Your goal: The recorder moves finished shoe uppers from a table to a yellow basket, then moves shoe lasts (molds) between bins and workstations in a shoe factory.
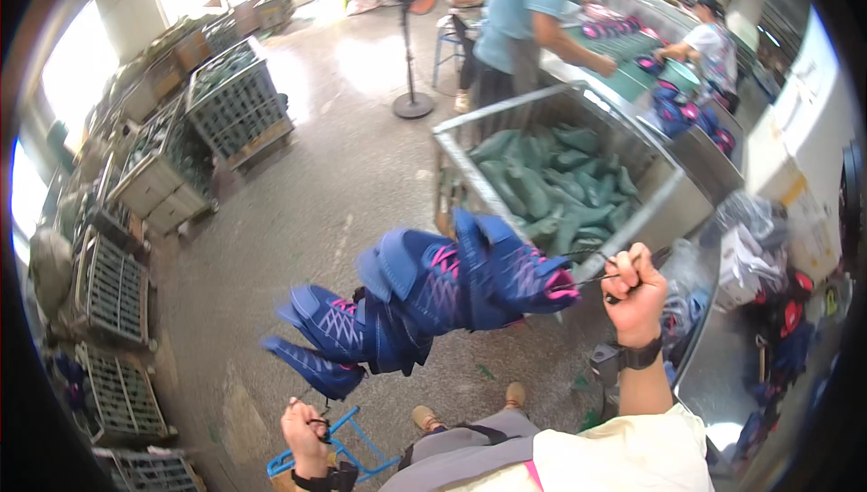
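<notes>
A bundle of navy blue shoe uppers (420,289) with pink and pale lacing hangs in the air in front of me, strung together along a dark cord. My right hand (635,295) is closed on one end of the cord, just beyond the pink-lined upper at the right. At the lower left my left hand (305,436) is closed round the cord's other end. The uppers are slightly blurred, and the cord is mostly hidden inside them.
A metal-framed cart (560,99) full of grey-green shoe lasts stands just ahead. Slatted carts (239,99) line the left side. A fan (414,105) stands on the floor farther off. Co-workers sit and stand around a green conveyor (632,76). A blue stool frame (357,442) is by my feet.
</notes>
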### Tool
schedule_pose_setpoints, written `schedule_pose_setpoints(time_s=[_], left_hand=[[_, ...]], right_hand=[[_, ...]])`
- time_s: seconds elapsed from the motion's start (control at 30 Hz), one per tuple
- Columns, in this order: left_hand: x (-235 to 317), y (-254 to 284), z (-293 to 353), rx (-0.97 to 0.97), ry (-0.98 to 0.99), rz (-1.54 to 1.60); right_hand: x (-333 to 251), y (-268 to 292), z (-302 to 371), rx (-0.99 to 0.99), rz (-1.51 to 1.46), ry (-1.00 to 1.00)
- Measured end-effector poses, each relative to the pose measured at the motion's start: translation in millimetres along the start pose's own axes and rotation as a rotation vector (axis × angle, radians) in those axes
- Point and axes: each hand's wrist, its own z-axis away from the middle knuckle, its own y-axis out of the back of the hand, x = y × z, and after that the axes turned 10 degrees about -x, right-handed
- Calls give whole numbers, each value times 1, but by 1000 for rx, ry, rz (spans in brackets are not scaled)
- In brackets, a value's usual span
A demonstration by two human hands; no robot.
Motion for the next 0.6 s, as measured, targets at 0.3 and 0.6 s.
schedule_pose_setpoints(time_s=[0.3, 0.6], left_hand=[[-37, 72, -136, 285, 193, 101], [28, 12, -352, 223, 270, -196]], right_hand=[[192, -17, -141, 62, 66, -356], [285, 20, -369, 53, 221, -400]])
